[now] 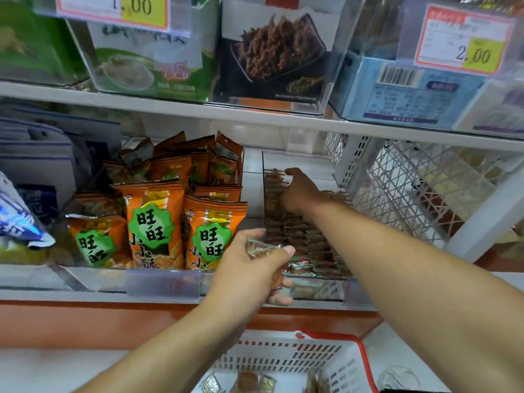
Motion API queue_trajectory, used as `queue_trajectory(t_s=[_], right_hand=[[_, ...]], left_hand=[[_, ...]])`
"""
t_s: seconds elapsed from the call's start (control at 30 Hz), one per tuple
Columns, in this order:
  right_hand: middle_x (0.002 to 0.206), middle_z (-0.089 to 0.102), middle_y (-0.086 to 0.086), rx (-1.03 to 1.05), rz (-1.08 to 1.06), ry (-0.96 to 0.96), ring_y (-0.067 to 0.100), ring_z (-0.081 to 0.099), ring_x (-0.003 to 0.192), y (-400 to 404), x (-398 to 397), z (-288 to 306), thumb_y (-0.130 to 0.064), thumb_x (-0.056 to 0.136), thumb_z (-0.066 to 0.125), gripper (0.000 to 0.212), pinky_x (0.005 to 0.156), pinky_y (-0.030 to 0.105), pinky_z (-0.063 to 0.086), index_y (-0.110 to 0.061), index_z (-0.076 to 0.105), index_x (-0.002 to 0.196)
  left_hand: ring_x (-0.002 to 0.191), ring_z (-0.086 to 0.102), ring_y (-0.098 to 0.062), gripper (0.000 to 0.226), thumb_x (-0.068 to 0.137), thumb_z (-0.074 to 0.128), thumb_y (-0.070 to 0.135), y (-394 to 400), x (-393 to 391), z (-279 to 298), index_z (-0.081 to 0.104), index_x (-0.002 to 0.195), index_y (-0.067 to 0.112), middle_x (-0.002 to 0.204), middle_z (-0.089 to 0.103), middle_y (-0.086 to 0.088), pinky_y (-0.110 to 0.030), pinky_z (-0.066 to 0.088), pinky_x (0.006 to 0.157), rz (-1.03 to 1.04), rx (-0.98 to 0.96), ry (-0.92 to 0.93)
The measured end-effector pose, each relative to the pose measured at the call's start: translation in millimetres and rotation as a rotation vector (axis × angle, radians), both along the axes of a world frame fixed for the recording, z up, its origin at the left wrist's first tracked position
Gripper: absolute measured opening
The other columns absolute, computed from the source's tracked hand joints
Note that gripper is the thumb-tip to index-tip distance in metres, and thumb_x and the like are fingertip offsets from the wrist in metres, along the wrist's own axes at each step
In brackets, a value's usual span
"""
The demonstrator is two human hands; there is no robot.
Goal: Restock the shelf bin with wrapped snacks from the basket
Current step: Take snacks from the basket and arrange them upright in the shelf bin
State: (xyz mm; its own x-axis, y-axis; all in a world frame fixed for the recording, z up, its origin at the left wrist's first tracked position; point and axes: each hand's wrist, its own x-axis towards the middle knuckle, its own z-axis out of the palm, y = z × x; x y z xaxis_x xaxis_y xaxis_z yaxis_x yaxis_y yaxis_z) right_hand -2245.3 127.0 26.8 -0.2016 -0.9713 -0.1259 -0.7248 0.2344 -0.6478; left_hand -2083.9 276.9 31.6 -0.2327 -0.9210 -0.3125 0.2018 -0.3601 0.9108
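A clear shelf bin (317, 290) on the middle shelf holds rows of small brown wrapped snacks (312, 239). My right hand (300, 190) reaches deep into the bin and its fingers rest on the snacks stacked at the back. My left hand (255, 268) hovers at the bin's front left corner and grips a handful of wrapped snacks (262, 249) in clear green-edged wrappers. Below, a white basket with a red rim (360, 347) holds a few more wrapped snacks (246, 381).
Left of the bin stand orange snack bags (156, 219) in another clear tray. A white wire basket (411, 194) sits to the right. The upper shelf (255, 112) carries boxes and price tags close overhead.
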Motion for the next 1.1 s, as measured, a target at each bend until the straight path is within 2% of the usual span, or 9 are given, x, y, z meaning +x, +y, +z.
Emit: queue_trajectory(t_s=[0.23, 0.33, 0.5, 0.6, 0.7, 0.8, 0.87, 0.97, 1.1], right_hand=[[0.143, 0.054, 0.016, -0.021, 0.097, 0.123, 0.034, 0.059, 0.12, 7.5, 14.9, -6.2, 0.0, 0.093, 0.054, 0.073, 0.083, 0.029, 0.046, -0.017, 0.024, 0.158], [0.131, 0.061, 0.016, 0.008, 0.126, 0.176, 0.027, 0.063, 0.091, 6.4, 14.9, -8.6, -0.003, 0.096, 0.052, 0.076, 0.058, 0.026, 0.041, -0.024, 0.016, 0.16], [0.153, 0.036, 0.017, -0.062, 0.002, 0.083, 0.037, 0.046, 0.134, 20.0, 12.4, -1.6, -0.009, 0.092, 0.06, 0.077, 0.105, 0.037, 0.044, -0.021, 0.021, 0.158], [0.151, 0.038, 0.006, -0.158, -0.011, 0.083, 0.028, 0.059, 0.115, 43.9, 11.4, 17.3, -0.012, 0.093, 0.063, 0.067, 0.085, 0.027, 0.053, -0.027, 0.035, 0.152], [0.117, 0.065, -0.014, -0.405, 0.111, -0.12, 0.008, 0.065, 0.096, 92.0, 15.7, 38.6, -0.028, 0.094, 0.067, 0.03, 0.072, 0.015, 0.047, -0.03, 0.06, 0.123], [0.101, 0.069, -0.017, -0.465, 0.35, -0.164, -0.002, 0.065, 0.095, 163.4, 28.2, 47.5, -0.047, 0.085, 0.07, 0.024, 0.076, 0.01, 0.049, -0.035, 0.068, 0.106], [0.108, 0.062, -0.021, -0.473, 0.411, -0.018, 0.001, 0.061, 0.104, 197.4, 36.8, 38.7, -0.057, 0.078, 0.071, 0.038, 0.084, 0.015, 0.048, -0.039, 0.064, 0.111], [0.114, 0.055, -0.025, -0.46, 0.369, 0.0, -0.001, 0.056, 0.11, 212.2, 40.6, 21.6, -0.045, 0.076, 0.08, 0.048, 0.088, 0.011, 0.042, -0.041, 0.06, 0.119], [0.116, 0.066, -0.024, -0.47, 0.293, -0.18, 0.0, 0.061, 0.114, 208.8, 27.4, 10.0, -0.018, 0.086, 0.076, 0.042, 0.096, 0.017, 0.046, -0.041, 0.062, 0.119]], left_hand=[[0.063, 0.071, -0.019, 0.049, 0.089, 0.078, 0.015, -0.6, 0.6, 2.3, 0.051, 0.13, 0.025, 0.096, 0.07, -0.013, -0.029, 0.058, 0.047, -0.02, 0.018, 0.026], [0.064, 0.071, -0.02, 0.052, 0.088, 0.079, 0.017, -0.4, 1.0, 3.0, 0.05, 0.131, 0.024, 0.1, 0.07, -0.014, -0.029, 0.058, 0.05, -0.016, 0.026, 0.038], [0.069, 0.075, -0.022, 0.052, 0.084, 0.075, 0.045, 3.9, 3.9, 9.4, 0.057, 0.125, 0.018, 0.097, 0.069, -0.014, -0.03, 0.058, 0.054, -0.001, 0.078, 0.123], [0.067, 0.075, -0.027, 0.056, 0.089, 0.058, 0.061, 10.1, 7.7, 15.8, 0.063, 0.117, 0.013, 0.086, 0.072, -0.018, -0.031, 0.058, 0.05, 0.081, 0.151, 0.229], [0.065, 0.073, -0.033, 0.067, 0.095, 0.045, 0.065, 18.5, 13.8, 22.2, 0.062, 0.121, 0.005, 0.088, 0.071, -0.025, -0.036, 0.059, 0.049, 0.099, 0.197, 0.352], [0.094, 0.071, -0.04, 0.071, 0.101, 0.038, 0.061, 24.0, 20.0, 26.2, 0.057, 0.132, -0.001, 0.117, 0.068, -0.034, -0.049, 0.065, 0.072, 0.054, 0.245, 0.474], [0.116, 0.064, -0.046, 0.064, 0.106, 0.037, 0.052, 26.6, 23.6, 29.4, 0.054, 0.136, -0.002, 0.132, 0.059, -0.037, -0.041, 0.064, 0.061, 0.04, 0.298, 0.564], [0.119, 0.061, -0.047, 0.051, 0.107, 0.038, 0.038, 29.7, 27.3, 27.7, 0.052, 0.136, 0.0, 0.134, 0.058, -0.036, -0.031, 0.055, 0.047, 0.025, 0.321, 0.675], [0.122, 0.064, -0.039, 0.045, 0.107, 0.038, 0.032, 27.7, 25.3, 17.8, 0.052, 0.138, 0.002, 0.131, 0.064, -0.029, -0.042, 0.063, 0.075, -0.007, 0.3, 0.654]])
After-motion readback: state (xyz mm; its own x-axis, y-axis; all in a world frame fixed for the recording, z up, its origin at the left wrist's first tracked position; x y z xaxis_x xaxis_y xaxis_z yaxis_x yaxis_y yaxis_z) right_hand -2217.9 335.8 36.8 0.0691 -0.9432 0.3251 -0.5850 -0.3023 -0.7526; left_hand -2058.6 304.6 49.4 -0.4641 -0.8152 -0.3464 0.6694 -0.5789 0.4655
